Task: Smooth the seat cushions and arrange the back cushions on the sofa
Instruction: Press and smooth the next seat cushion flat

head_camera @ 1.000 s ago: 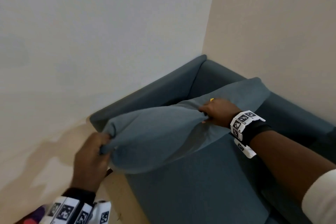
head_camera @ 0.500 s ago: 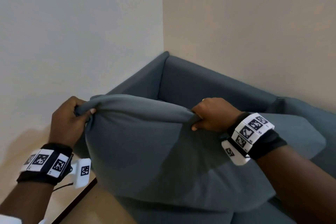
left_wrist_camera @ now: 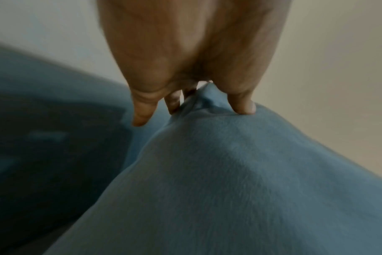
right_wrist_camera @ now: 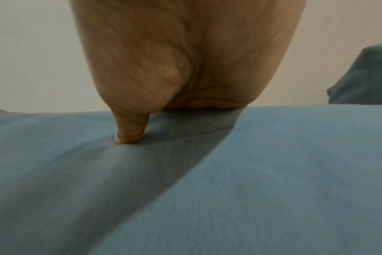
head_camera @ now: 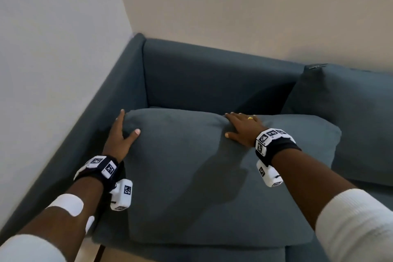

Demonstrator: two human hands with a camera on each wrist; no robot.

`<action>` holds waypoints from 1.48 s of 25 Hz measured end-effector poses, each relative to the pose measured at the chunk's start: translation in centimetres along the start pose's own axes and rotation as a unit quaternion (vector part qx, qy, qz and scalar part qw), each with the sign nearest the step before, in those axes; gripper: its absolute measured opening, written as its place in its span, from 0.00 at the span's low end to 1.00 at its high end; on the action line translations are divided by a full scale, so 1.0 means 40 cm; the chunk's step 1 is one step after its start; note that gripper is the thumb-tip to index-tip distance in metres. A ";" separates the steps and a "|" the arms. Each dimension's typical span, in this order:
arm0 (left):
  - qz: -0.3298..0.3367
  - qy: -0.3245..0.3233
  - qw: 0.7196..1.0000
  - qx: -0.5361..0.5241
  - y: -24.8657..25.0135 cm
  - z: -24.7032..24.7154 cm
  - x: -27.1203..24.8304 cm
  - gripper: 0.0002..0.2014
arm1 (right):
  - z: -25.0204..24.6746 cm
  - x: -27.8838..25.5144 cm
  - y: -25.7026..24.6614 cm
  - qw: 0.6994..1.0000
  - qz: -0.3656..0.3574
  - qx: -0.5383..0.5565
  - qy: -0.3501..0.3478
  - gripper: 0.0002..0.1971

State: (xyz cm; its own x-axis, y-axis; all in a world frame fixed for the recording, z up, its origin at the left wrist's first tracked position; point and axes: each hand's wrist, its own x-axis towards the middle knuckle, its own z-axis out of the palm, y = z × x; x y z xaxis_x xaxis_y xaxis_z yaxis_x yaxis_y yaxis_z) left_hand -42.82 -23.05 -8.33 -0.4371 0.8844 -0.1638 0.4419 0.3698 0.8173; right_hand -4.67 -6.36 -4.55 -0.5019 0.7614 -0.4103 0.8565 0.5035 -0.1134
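Note:
A blue-grey back cushion (head_camera: 202,168) lies across the left end of the sofa seat, its top edge close to the backrest (head_camera: 212,74). My left hand (head_camera: 128,122) straddles its top left corner, thumb on the front and straight fingers down the side by the armrest (head_camera: 95,123). In the left wrist view the corner of the cushion (left_wrist_camera: 251,189) pokes up between thumb and fingers of that hand (left_wrist_camera: 192,110). My right hand (head_camera: 236,125) lies flat on the top edge. The right wrist view shows its thumb (right_wrist_camera: 130,132) dimpling the fabric (right_wrist_camera: 207,189).
A second back cushion (head_camera: 350,123) leans upright against the backrest to the right, also visible in the right wrist view (right_wrist_camera: 364,74). The sofa stands in a room corner, with walls behind it and to its left. A strip of floor (head_camera: 89,249) shows at the bottom left.
The cushion was held up in the air by both gripping hands. It now lies on the seat, and both hands have loosened to rest on its top edge.

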 end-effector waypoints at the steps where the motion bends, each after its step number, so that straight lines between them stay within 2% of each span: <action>1: -0.032 -0.035 0.998 -0.041 -0.030 0.012 0.018 0.42 | 0.013 0.012 0.015 1.000 0.014 0.007 0.002 0.40; 2: -0.064 -0.068 0.994 -0.064 -0.069 0.031 0.028 0.45 | 0.032 0.013 0.037 1.000 0.021 0.023 0.003 0.41; 4: -0.112 -0.093 0.988 -0.061 -0.138 0.079 0.014 0.48 | 0.078 -0.011 0.099 0.997 0.032 0.064 0.014 0.41; 6: -0.141 -0.083 0.984 -0.073 -0.210 0.112 -0.005 0.46 | 0.131 -0.069 0.172 0.990 0.071 0.115 0.047 0.43; 7: -0.160 -0.072 0.979 -0.100 -0.235 0.116 -0.017 0.43 | 0.162 -0.106 0.200 0.978 0.100 0.157 0.089 0.45; 8: -0.183 -0.065 0.972 -0.130 -0.269 0.125 -0.016 0.42 | 0.199 -0.142 0.234 0.955 0.145 0.209 0.151 0.49; 9: -0.210 -0.063 0.962 -0.163 -0.296 0.140 -0.023 0.43 | 0.242 -0.182 0.260 0.916 0.208 0.267 0.217 0.53; 11: -0.273 -0.046 0.936 -0.219 -0.339 0.174 -0.042 0.46 | 0.337 -0.254 0.316 0.803 0.352 0.368 0.309 0.62; 12: -0.319 -0.042 0.914 -0.247 -0.351 0.184 -0.055 0.45 | 0.381 -0.287 0.331 0.754 0.407 0.413 0.310 0.67; 13: -0.367 -0.039 0.887 -0.278 -0.361 0.197 -0.069 0.45 | 0.425 -0.317 0.351 0.723 0.440 0.446 0.290 0.72; 14: -0.406 -0.045 0.863 -0.298 -0.371 0.211 -0.080 0.46 | 0.466 -0.339 0.369 0.711 0.451 0.468 0.268 0.75; 15: -0.426 -0.046 0.854 -0.296 -0.386 0.219 -0.083 0.49 | 0.495 -0.351 0.387 0.706 0.444 0.487 0.260 0.76; 16: -0.421 -0.045 0.861 -0.282 -0.388 0.224 -0.082 0.52 | 0.508 -0.356 0.400 0.701 0.433 0.502 0.262 0.73; 17: -0.404 -0.033 0.873 -0.272 -0.390 0.228 -0.081 0.51 | 0.521 -0.356 0.415 0.702 0.419 0.509 0.270 0.65; 18: -0.384 0.001 0.886 -0.259 -0.385 0.230 -0.080 0.50 | 0.524 -0.358 0.423 0.709 0.410 0.505 0.275 0.53; 20: -0.340 0.041 0.913 -0.224 -0.408 0.222 -0.076 0.54 | 0.512 -0.377 0.424 0.726 0.393 0.482 0.293 0.25; 21: -0.326 0.058 0.920 -0.210 -0.433 0.212 -0.070 0.57 | 0.500 -0.390 0.422 0.733 0.391 0.465 0.307 0.16; 22: -0.315 0.065 0.925 -0.201 -0.465 0.201 -0.069 0.56 | 0.483 -0.407 0.418 0.739 0.384 0.449 0.324 0.13; 23: -0.299 0.085 0.930 -0.198 -0.535 0.186 -0.070 0.53 | 0.471 -0.430 0.414 0.746 0.382 0.431 0.336 0.14; 24: -0.287 0.089 0.933 -0.196 -0.533 0.164 -0.078 0.49 | 0.459 -0.451 0.407 0.750 0.384 0.412 0.345 0.16; 26: -0.309 0.056 0.935 -0.164 -0.347 0.130 -0.157 0.47 | 0.444 -0.504 0.397 0.754 0.399 0.383 0.354 0.18; 29: -0.278 -0.013 0.943 -0.181 -0.231 0.144 -0.230 0.37 | 0.475 -0.569 0.411 0.760 0.438 0.347 0.332 0.22; 30: -0.271 -0.038 0.946 -0.173 -0.233 0.156 -0.236 0.38 | 0.498 -0.574 0.420 0.760 0.453 0.347 0.312 0.22; 32: -0.250 -0.085 0.959 -0.099 -0.275 0.205 -0.235 0.53 | 0.567 -0.563 0.435 0.756 0.467 0.383 0.253 0.19; 33: -0.236 -0.106 0.964 -0.057 -0.307 0.227 -0.236 0.57 | 0.609 -0.552 0.431 0.754 0.465 0.412 0.216 0.15; 35: -0.226 -0.108 0.968 -0.001 -0.357 0.285 -0.246 0.55 | 0.688 -0.529 0.401 0.752 0.463 0.442 0.158 0.14; 37: -0.221 -0.077 0.972 0.031 -0.359 0.324 -0.251 0.50 | 0.725 -0.508 0.355 0.765 0.490 0.391 0.149 0.20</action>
State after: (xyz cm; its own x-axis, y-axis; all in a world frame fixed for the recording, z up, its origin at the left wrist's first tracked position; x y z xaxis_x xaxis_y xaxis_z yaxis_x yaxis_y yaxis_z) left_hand -34.64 -33.53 -25.58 -0.4752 0.6655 -0.5756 0.2865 0.7356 0.6139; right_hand 21.18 -26.54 -24.06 0.5208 0.7349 -0.4345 0.5908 -0.6776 -0.4380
